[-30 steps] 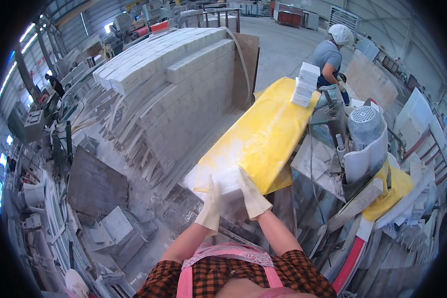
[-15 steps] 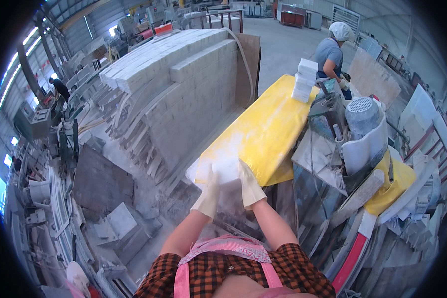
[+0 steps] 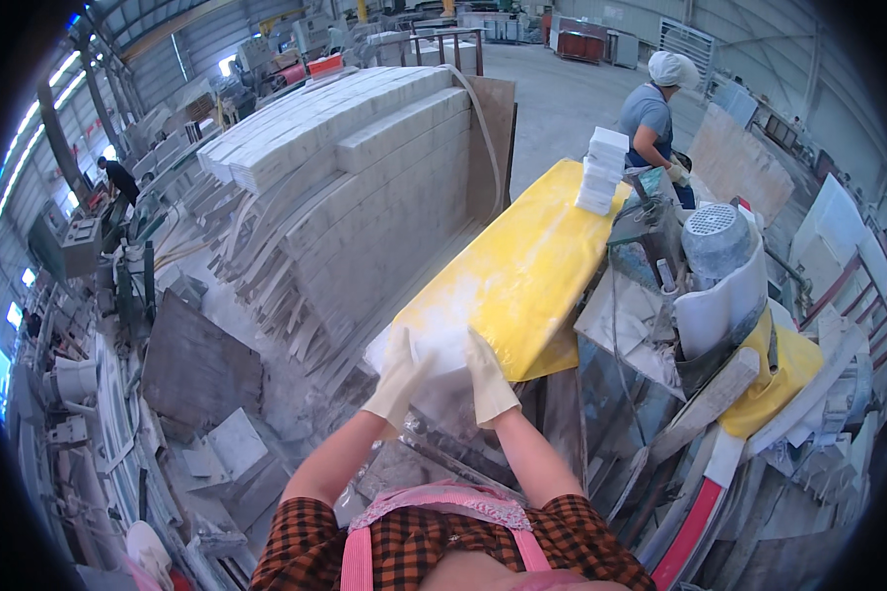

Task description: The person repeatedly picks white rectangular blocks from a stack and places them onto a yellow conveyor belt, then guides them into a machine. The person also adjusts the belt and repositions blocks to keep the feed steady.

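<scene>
At the near end of a long bench under a yellow sheet (image 3: 517, 261), a white stone block (image 3: 442, 362) sits between my two gloved hands. My left hand (image 3: 401, 382), in a cream glove, presses against the block's left side. The right hand (image 3: 489, 380), gloved alike, holds its right side with the fingers pointing away from me. The block's pale face blends with white dust on the sheet, so I cannot tell whether it is one piece or several. A stack of white stone pieces (image 3: 601, 172) stands at the bench's far end.
Left of the bench rises a big pile of pale stone slabs (image 3: 375, 187). On the right are a grey motor (image 3: 715, 236) and a second yellow sheet (image 3: 774, 369). A co-worker (image 3: 650, 123) in a white cap stands beyond. Boards and stone scraps (image 3: 232, 448) lie lower left.
The view has shifted slightly, with the bench's far end lower in the picture. My hands stay on both sides of the block, the left a little farther left. The co-worker's arm has moved.
</scene>
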Demonstrator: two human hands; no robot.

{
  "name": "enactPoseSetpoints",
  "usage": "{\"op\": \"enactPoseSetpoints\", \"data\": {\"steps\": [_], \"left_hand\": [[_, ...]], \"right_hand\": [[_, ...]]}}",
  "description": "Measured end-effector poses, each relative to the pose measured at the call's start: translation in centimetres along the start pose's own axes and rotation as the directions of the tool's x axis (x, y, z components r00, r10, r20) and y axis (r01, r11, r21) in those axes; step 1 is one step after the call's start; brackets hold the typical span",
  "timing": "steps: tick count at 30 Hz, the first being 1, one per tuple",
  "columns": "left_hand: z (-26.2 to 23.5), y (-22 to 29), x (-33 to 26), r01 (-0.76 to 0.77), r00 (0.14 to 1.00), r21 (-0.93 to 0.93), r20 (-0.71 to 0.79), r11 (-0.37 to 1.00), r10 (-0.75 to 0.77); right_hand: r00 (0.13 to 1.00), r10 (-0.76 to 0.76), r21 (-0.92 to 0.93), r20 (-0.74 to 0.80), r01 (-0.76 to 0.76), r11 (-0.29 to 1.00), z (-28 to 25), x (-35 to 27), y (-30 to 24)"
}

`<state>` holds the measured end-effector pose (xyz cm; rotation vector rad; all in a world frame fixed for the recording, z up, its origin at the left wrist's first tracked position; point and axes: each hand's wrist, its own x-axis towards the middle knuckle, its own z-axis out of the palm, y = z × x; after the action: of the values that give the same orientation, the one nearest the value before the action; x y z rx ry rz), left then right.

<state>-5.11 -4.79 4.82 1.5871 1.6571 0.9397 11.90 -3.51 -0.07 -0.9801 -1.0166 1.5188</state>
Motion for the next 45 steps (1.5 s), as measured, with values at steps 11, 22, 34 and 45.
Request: {"op": "enactPoseSetpoints", "data": {"steps": [11, 22, 34, 45], "left_hand": [[3.0, 1.9, 6.9, -0.36, 0.907, 0.736, 0.419, 0.573, 0.031], [0.8, 5.7, 6.0, -0.338, 0.844, 0.592, 0.535, 0.732, -0.043], [-1.4, 2.2, 11.6, -0.4, 0.716, 0.36, 0.697, 0.843, 0.041], [-0.8, -1.5, 18.3, -0.266, 0.453, 0.119, 0.891, 0.957, 0.016]], "right_hand": [[0.957, -0.29, -0.45, -0.008, 0.255, 0.856, -1.1, 0.5, 2.6], [0.93, -0.368, -0.468, -0.017, 0.318, 0.825, -1.7, 2.1, 5.5], [0.653, -0.404, -0.472, -0.64, 0.08, 0.878, 4.4, -1.3, 2.9], [0.597, -0.619, -0.848, -0.511, -0.234, 0.475, 3.2, 0.3, 8.6]]}}
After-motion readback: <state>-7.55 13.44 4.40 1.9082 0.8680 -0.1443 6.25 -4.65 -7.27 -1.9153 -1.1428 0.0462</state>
